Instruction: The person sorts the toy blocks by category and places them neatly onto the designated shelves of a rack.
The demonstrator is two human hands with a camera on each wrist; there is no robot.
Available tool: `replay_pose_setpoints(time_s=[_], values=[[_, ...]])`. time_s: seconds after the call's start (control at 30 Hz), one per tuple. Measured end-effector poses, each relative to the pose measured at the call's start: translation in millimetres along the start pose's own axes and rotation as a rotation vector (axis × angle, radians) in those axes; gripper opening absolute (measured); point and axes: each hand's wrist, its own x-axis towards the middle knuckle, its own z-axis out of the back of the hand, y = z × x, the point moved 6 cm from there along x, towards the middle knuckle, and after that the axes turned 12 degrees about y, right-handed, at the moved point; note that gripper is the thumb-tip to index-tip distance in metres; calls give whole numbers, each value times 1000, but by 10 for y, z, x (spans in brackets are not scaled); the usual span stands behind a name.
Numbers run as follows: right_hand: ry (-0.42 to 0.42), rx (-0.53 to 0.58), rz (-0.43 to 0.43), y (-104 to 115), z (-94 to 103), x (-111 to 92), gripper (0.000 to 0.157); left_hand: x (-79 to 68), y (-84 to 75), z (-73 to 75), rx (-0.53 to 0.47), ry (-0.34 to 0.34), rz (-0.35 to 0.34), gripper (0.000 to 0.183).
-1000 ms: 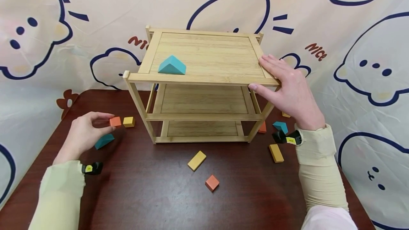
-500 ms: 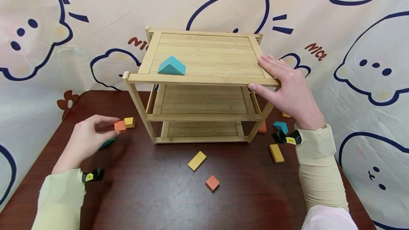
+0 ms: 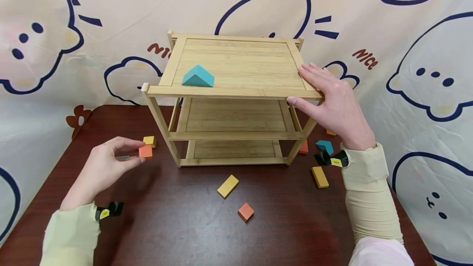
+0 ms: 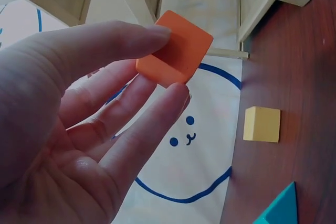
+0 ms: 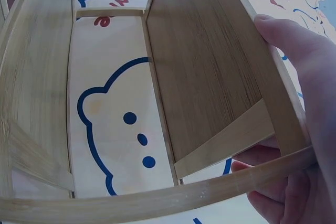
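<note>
My left hand (image 3: 107,167) pinches an orange cube (image 3: 145,151) between thumb and fingertips, held left of the shelf. The left wrist view shows the cube (image 4: 181,48) tilted, gripped at one edge. Right behind it in the head view is a yellow block (image 3: 149,141). A teal triangular block is mostly hidden by the left hand; its tip (image 4: 281,208) shows in the left wrist view. My right hand (image 3: 334,102) holds the front right corner of the three-tier wooden shelf (image 3: 240,63), thumb at the front edge. A teal triangular block (image 3: 198,76) sits front left on the top board.
A yellow block (image 3: 228,186) and an orange cube (image 3: 245,212) lie on the dark table (image 3: 177,225) before the shelf. Right of it are a teal triangle (image 3: 324,147), a yellow block (image 3: 319,177) and a partly hidden orange block (image 3: 304,147). A printed curtain (image 3: 122,19) surrounds the table.
The left hand has moved right and slightly toward me with the orange cube, now overlapping the yellow block in view. The right hand and the shelf have stayed put.
</note>
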Motion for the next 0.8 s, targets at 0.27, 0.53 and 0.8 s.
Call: replay_pose_setpoints(time_s=[0.27,0.53,0.8], values=[[8,-3,-12,-1,-4,2,73,-32,-155,-46,-12,3,-66,36],[10,7,-11,-6,-9,6,74,-35,-331,-129,-41,44,-141,34],[16,7,-17,-17,-10,17,74,-58,-494,-212,-96,81,-215,35]])
